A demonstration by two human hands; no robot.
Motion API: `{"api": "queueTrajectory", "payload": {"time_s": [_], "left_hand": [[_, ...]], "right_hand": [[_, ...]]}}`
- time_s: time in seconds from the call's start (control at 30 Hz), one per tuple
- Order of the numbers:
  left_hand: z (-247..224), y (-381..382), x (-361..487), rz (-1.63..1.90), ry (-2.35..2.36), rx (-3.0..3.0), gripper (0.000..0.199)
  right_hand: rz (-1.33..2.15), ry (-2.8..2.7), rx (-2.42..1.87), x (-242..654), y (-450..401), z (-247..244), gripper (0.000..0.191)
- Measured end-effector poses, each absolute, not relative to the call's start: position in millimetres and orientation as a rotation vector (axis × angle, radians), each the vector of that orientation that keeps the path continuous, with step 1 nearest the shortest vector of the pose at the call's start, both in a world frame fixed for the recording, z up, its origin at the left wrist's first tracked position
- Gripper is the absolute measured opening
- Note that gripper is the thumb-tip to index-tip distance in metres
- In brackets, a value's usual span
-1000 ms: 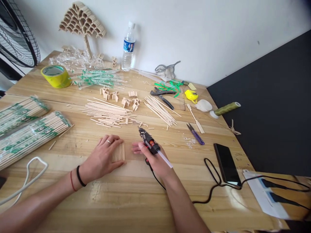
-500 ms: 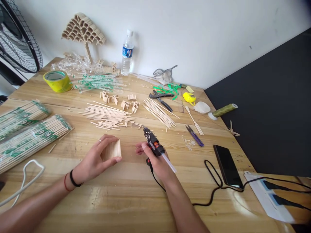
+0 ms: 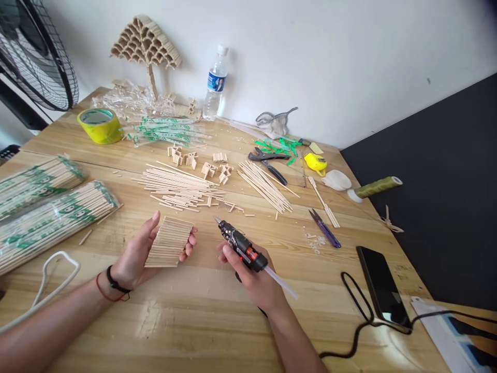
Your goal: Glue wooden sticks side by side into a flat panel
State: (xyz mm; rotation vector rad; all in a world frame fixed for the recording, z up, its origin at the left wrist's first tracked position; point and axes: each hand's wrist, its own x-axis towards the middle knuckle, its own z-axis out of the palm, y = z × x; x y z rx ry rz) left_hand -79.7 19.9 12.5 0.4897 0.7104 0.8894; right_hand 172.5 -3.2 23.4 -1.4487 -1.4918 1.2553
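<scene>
A person working at a wooden surface (image 3: 217, 321) cradles a flat panel of thin wooden sticks (image 3: 169, 243) in the left hand (image 3: 134, 254), thumb (image 3: 152, 224) at one side and fingers (image 3: 189, 247) curled round the other, between the left edge and the middle of the surface. The right hand (image 3: 256, 277) grips a black glue gun (image 3: 238, 242), a clear glue stick (image 3: 282, 283) jutting from its rear and its nozzle (image 3: 217, 220) apart from the panel; from where I stand, some of the fingers beneath it are hidden. Beyond the hands, toward the far edge, lie loose sticks (image 3: 174, 181) and small stick pieces (image 3: 209, 170). A tree-shaped stick model (image 3: 151, 77) rises near the far left corner, with a water bottle (image 3: 216, 83) upright at the far edge. Bagged sticks (image 3: 58, 217) lie by the left edge; purple-handled snips (image 3: 326, 228) and a dark phone (image 3: 382, 282) lie toward the right edge.
</scene>
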Motion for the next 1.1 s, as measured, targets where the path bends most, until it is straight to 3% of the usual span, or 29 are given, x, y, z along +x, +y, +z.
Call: {"api": "queueTrajectory", "payload": {"time_s": [0.1,0.33,0.6,1.1], "left_hand": [[10,20,-81,0.893,0.676,0.473,0.077],[9,19,-78,0.785,0.605,0.492,0.050],[2,18,-79,0.738,0.537,0.445,0.056],[0,11,-77,0.636,0.328,0.526,0.065]], "right_hand": [[1.315,-1.517,-1.432,174,-4,25,0.045],[1.365,-1.333,-1.526,170,-10,18,0.048],[1.308,-1.300,-1.521,168,-10,13,0.046],[1.383,-1.351,-1.300,163,-17,14,0.022]]}}
